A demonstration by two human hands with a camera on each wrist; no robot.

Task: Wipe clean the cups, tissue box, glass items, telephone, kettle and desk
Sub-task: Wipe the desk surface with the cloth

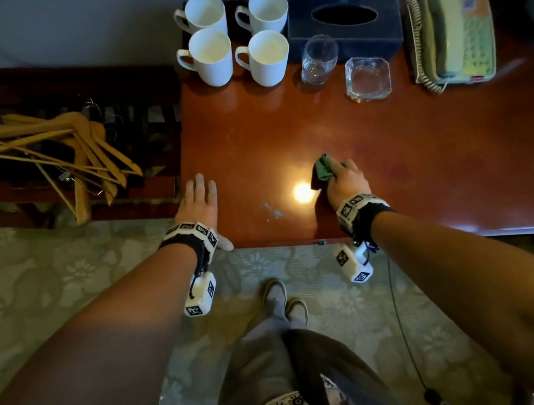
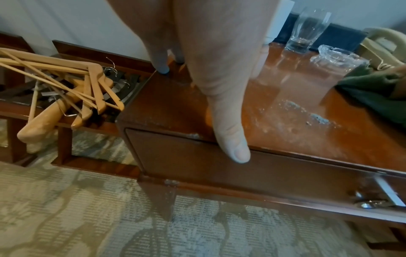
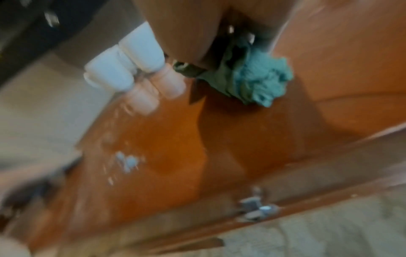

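Observation:
My right hand grips a bunched green cloth and holds it on the reddish wooden desk near its front edge. My left hand lies flat with straight fingers on the desk's front left corner, its thumb over the edge. Grey dust specks lie between the hands. At the back stand several white mugs, a dark tissue box, a drinking glass, a glass ashtray and a beige telephone. No kettle is in view.
A low wooden rack left of the desk holds a pile of wooden hangers. Patterned carpet lies below. A drawer with a metal handle sits under the desk front. A lamp's reflection glares beside the cloth.

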